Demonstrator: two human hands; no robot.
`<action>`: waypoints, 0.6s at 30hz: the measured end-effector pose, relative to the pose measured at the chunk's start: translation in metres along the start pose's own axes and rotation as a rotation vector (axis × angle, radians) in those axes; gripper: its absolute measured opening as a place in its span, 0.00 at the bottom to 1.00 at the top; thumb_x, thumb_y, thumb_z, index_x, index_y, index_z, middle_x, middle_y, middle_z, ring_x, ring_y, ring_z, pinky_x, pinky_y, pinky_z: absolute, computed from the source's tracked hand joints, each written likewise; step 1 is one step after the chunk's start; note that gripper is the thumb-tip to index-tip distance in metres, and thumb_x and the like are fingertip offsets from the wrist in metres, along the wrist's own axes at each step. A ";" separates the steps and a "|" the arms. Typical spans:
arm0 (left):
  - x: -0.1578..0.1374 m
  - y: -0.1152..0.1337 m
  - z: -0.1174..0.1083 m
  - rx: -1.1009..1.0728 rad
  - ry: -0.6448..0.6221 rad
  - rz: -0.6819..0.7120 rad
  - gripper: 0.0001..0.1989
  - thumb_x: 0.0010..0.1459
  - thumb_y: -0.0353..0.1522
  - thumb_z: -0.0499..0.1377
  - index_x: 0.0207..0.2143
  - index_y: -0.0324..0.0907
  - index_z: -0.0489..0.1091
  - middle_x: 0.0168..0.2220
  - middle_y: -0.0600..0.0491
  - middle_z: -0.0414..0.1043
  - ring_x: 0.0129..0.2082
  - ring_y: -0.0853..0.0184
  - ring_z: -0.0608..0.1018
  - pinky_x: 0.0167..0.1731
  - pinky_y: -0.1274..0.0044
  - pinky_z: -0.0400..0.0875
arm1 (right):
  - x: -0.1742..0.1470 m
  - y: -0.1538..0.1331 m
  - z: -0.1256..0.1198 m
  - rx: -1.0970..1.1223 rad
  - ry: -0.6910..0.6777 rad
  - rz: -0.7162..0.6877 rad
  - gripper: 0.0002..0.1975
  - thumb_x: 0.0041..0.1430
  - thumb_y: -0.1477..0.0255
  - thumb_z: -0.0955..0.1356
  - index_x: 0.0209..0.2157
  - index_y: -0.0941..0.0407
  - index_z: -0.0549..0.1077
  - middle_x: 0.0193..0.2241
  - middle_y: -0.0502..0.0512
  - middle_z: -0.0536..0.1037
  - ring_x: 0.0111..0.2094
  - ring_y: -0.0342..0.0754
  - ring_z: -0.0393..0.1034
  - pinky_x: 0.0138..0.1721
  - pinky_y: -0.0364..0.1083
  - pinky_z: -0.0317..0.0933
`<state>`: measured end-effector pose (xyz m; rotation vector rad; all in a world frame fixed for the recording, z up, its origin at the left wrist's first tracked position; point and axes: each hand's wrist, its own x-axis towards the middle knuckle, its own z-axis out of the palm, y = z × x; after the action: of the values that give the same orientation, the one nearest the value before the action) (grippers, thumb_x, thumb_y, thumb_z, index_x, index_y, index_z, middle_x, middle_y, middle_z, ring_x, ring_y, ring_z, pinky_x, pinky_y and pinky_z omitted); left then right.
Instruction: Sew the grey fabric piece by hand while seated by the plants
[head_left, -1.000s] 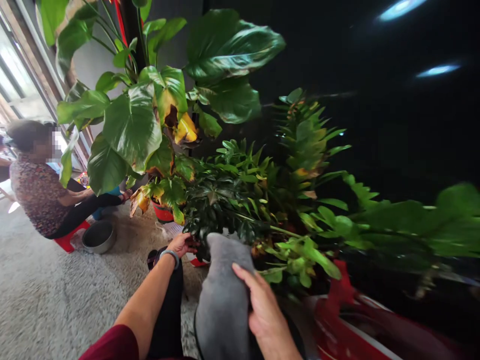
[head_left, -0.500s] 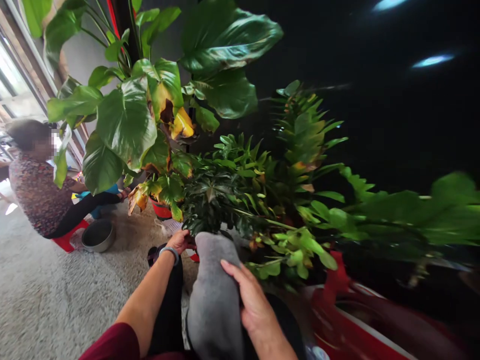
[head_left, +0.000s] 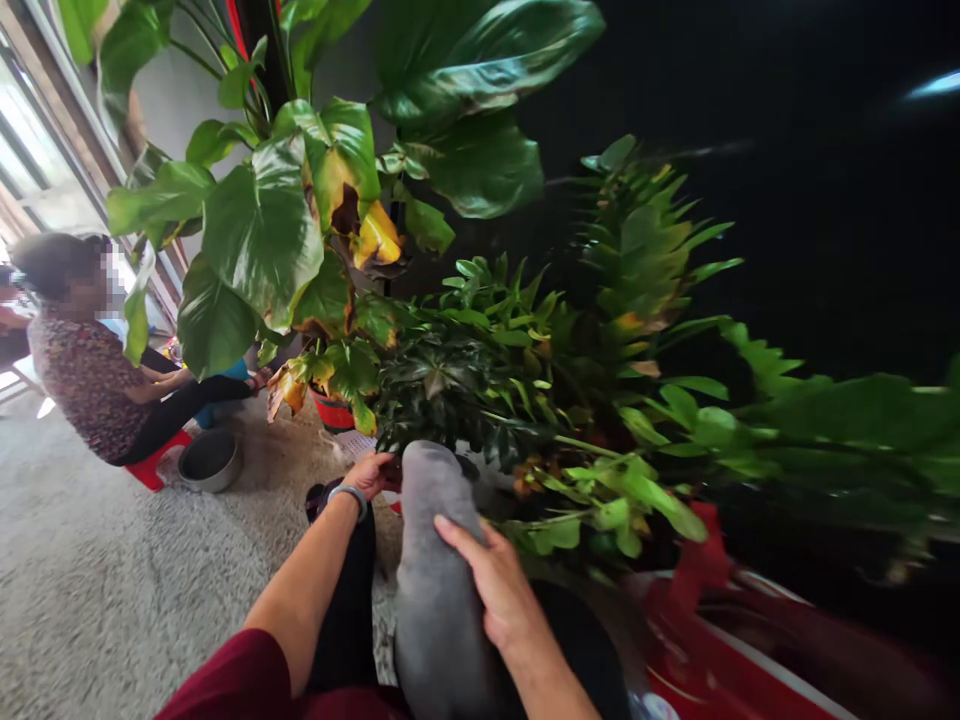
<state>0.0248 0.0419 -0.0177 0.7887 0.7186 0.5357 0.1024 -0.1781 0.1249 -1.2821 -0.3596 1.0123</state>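
Observation:
A long grey, soft-looking piece [head_left: 439,590], rounded at its far end and shaped somewhat like a sock, lies lengthwise over my lap. My right hand [head_left: 491,580] grips its right side, the thumb pressed on top and the other fingers out of sight underneath. Close to its far left end is my left hand [head_left: 371,475], with a bracelet on the wrist. The left fingers are bent inward and partly hidden, so what they pinch cannot be made out.
Leafy potted plants [head_left: 450,370] stand just beyond my hands, and a large-leaved plant [head_left: 262,230] rises behind them. At right is a red container [head_left: 675,640]. On the left, another person [head_left: 90,370] sits on a red stool [head_left: 154,465] beside a grey basin [head_left: 210,462].
The whole scene has shifted slightly right as my head turned left. The grey piece sits a little more upright, and both hands keep their places on or near it.

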 end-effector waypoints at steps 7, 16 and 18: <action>-0.013 0.006 0.011 0.006 -0.046 0.013 0.14 0.45 0.35 0.66 0.32 0.39 0.68 0.30 0.51 0.73 0.32 0.62 0.78 0.32 0.72 0.71 | 0.065 -0.041 0.001 0.054 0.376 -0.342 0.21 0.36 0.61 0.76 0.35 0.56 0.78 0.32 0.55 0.83 0.34 0.54 0.76 0.36 0.50 0.69; -0.052 0.044 -0.034 -0.311 0.180 0.382 0.14 0.39 0.24 0.62 0.32 0.42 0.67 0.47 0.51 0.74 0.43 0.64 0.76 0.47 0.68 0.69 | 0.012 0.068 -0.028 0.010 0.193 0.181 0.24 0.32 0.59 0.78 0.33 0.57 0.80 0.27 0.53 0.83 0.34 0.59 0.78 0.36 0.52 0.70; -0.067 0.056 -0.039 -0.375 0.117 0.443 0.08 0.43 0.28 0.63 0.30 0.41 0.69 0.52 0.49 0.73 0.48 0.62 0.75 0.50 0.66 0.67 | 0.005 0.072 -0.033 -0.044 0.169 0.188 0.24 0.32 0.58 0.78 0.34 0.56 0.81 0.28 0.54 0.83 0.35 0.60 0.78 0.37 0.52 0.70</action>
<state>-0.0570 0.0484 0.0316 0.5646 0.5256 1.0905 0.0986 -0.1983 0.0480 -1.4507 -0.1340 1.0493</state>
